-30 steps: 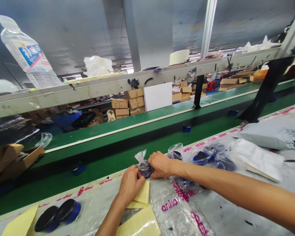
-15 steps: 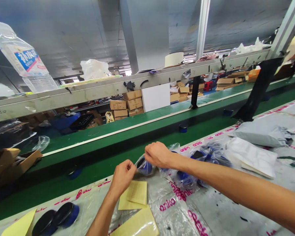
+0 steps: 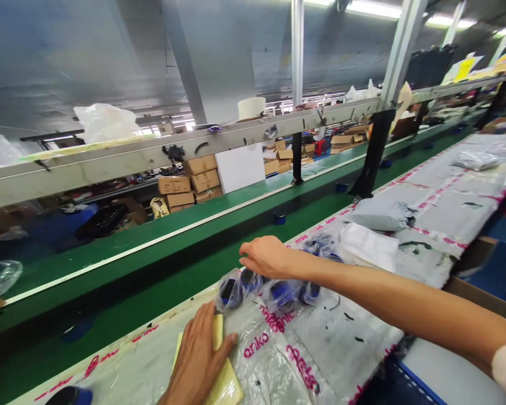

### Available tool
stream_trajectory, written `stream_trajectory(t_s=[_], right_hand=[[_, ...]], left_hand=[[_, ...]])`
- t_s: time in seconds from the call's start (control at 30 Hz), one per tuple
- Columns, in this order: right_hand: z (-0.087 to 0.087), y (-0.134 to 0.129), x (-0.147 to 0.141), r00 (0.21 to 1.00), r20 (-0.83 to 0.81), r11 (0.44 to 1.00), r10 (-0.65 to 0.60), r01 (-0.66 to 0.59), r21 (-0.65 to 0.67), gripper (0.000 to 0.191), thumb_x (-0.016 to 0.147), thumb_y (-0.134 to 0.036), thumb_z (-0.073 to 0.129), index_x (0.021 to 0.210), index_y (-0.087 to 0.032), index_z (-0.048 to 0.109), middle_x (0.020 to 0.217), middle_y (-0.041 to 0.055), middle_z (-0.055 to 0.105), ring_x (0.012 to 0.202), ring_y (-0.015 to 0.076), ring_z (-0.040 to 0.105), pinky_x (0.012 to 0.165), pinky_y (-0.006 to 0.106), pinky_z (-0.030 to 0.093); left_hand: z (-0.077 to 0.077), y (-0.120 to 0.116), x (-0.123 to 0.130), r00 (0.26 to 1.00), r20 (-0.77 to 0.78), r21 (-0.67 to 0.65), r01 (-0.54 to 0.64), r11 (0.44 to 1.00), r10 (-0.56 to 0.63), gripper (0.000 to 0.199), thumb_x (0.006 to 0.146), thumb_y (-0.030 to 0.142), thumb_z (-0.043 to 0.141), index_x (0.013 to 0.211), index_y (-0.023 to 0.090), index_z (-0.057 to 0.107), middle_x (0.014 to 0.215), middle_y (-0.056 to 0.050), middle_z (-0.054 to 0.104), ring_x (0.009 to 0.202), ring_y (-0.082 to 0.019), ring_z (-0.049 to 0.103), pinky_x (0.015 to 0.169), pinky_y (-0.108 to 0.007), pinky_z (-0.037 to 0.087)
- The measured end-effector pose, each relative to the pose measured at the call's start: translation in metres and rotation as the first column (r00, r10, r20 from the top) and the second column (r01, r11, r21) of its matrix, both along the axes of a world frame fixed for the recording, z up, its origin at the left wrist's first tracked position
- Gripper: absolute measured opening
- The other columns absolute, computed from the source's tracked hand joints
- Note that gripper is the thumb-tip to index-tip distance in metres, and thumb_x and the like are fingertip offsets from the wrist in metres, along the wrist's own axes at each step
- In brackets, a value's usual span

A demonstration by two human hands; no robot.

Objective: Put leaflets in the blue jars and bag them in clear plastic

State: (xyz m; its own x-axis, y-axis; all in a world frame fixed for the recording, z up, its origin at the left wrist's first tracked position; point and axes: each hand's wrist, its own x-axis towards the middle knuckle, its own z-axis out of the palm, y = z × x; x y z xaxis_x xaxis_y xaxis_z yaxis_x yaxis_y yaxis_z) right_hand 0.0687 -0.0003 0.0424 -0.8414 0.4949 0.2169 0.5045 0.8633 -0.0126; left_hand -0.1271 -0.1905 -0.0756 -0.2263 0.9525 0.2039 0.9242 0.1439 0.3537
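My left hand (image 3: pixel 201 351) lies flat with fingers and thumb spread over yellow paper sheets (image 3: pixel 225 385) on the plastic-covered table. Just beyond its fingertips sits a clear bag (image 3: pixel 230 291) with a round blue piece with a black top inside. My right hand (image 3: pixel 266 256) hovers over the table's far edge, close to another bagged blue piece (image 3: pixel 249 279); its fingers are bent, slightly apart, with nothing visible between them. More bagged blue pieces (image 3: pixel 283 293) lie under and beside my right forearm. An unbagged blue and black piece (image 3: pixel 71 395) is partly cut off at the bottom left.
Beyond the table runs a green conveyor belt (image 3: pixel 168 270) carrying spaced blue pieces (image 3: pixel 279 218). A metal rail (image 3: pixel 143 154) with black posts (image 3: pixel 373 152) stands above it. White packets (image 3: pixel 369 244) and a grey bag (image 3: pixel 379 215) lie farther right. Cardboard boxes (image 3: pixel 204 181) are stacked behind.
Both hands have let go of the clear bag around a blue piece, which now rests on the table. My left hand has opened onto the yellow papers. The view has swung right.
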Motion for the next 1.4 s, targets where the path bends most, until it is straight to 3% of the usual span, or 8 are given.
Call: stream_trajectory(t_s=[0.13,0.3,0.47,0.6,0.77,1.0,1.27,1.4], right_hand=[[0.004,-0.01,0.048,0.999,-0.049,1.0,0.004,-0.005,-0.017,0.034,0.103,-0.043,0.045,0.108,-0.019,0.068,0.099,0.0096,0.074,0.095,0.0254,0.068,0.079,0.033,0.046],[-0.049,-0.035,0.078,0.988,-0.023,0.988,0.15,-0.15,0.026,0.057,0.087,-0.06,0.065,0.121,-0.014,0.062,0.113,0.0142,0.066,0.102,0.0301,0.059,0.087,0.042,0.046],[-0.084,-0.032,0.065,0.991,0.055,0.989,0.125,-0.129,0.076,0.032,0.093,-0.045,0.062,0.101,-0.014,0.067,0.101,0.0125,0.066,0.096,0.0282,0.059,0.078,0.038,0.048],[-0.078,-0.029,0.058,0.989,0.024,0.989,0.148,-0.148,0.006,0.024,0.092,-0.037,0.062,0.098,-0.015,0.067,0.103,0.011,0.066,0.096,0.0258,0.06,0.076,0.035,0.048],[-0.073,-0.024,0.057,0.991,-0.046,0.987,0.127,-0.131,-0.093,0.025,0.097,-0.04,0.06,0.103,-0.017,0.068,0.112,0.0092,0.068,0.099,0.0224,0.064,0.081,0.03,0.047],[-0.083,0.003,0.045,0.995,-0.052,0.991,-0.088,0.082,-0.109,0.039,0.108,-0.035,0.036,0.1,-0.014,0.068,0.093,0.0112,0.075,0.085,0.024,0.071,0.069,0.028,0.046],[-0.088,-0.003,0.046,0.999,0.02,0.998,-0.031,0.032,-0.054,0.018,0.098,-0.014,0.049,0.105,-0.014,0.066,0.097,0.0122,0.073,0.084,0.0245,0.07,0.07,0.031,0.051],[-0.081,-0.012,0.048,0.997,-0.05,0.998,-0.056,0.058,0.031,0.023,0.101,-0.021,0.044,0.105,-0.015,0.065,0.113,0.0149,0.066,0.101,0.0284,0.063,0.08,0.038,0.053]], left_hand=[[-0.011,-0.019,-0.012,0.973,-0.219,-0.165,0.029,0.986,-0.065,0.053,0.092,0.036,0.042,0.14,0.022,0.056,0.147,-0.01,0.056,0.137,-0.03,0.052,0.112,-0.056,0.041],[0.004,-0.028,-0.018,0.938,-0.345,-0.229,-0.127,0.965,0.042,0.052,0.089,0.044,0.044,0.131,0.021,0.063,0.141,-0.012,0.061,0.129,-0.036,0.058,0.109,-0.064,0.04],[0.022,0.007,0.004,0.957,-0.286,-0.016,-0.063,0.998,0.056,0.08,0.087,0.06,0.049,0.149,0.01,0.041,0.155,-0.018,0.044,0.145,-0.033,0.04,0.117,-0.053,0.035],[0.024,0.06,0.028,0.974,-0.22,0.072,0.066,0.995,-0.048,0.096,0.081,0.046,0.068,0.156,0.009,0.02,0.162,-0.018,0.031,0.15,-0.028,0.03,0.12,-0.044,0.033],[0.019,0.097,0.049,0.947,-0.291,0.068,0.165,0.984,-0.138,0.077,0.081,0.034,0.07,0.15,0.02,0.037,0.152,-0.014,0.046,0.141,-0.031,0.042,0.112,-0.048,0.04],[0.02,0.104,0.049,0.906,-0.37,0.043,0.238,0.97,-0.206,0.043,0.099,0.035,0.048,0.14,0.023,0.051,0.132,-0.011,0.062,0.108,-0.029,0.065,0.09,-0.045,0.049],[0.012,0.099,0.042,0.907,-0.371,0.071,0.24,0.968,-0.198,0.034,0.1,0.039,0.047,0.128,0.022,0.057,0.142,-0.01,0.055,0.102,-0.026,0.066,0.089,-0.041,0.049],[0.017,0.097,0.046,0.913,-0.353,0.087,0.247,0.965,-0.202,0.026,0.101,0.038,0.045,0.118,0.022,0.058,0.132,-0.007,0.06,0.093,-0.021,0.066,0.084,-0.037,0.049]])
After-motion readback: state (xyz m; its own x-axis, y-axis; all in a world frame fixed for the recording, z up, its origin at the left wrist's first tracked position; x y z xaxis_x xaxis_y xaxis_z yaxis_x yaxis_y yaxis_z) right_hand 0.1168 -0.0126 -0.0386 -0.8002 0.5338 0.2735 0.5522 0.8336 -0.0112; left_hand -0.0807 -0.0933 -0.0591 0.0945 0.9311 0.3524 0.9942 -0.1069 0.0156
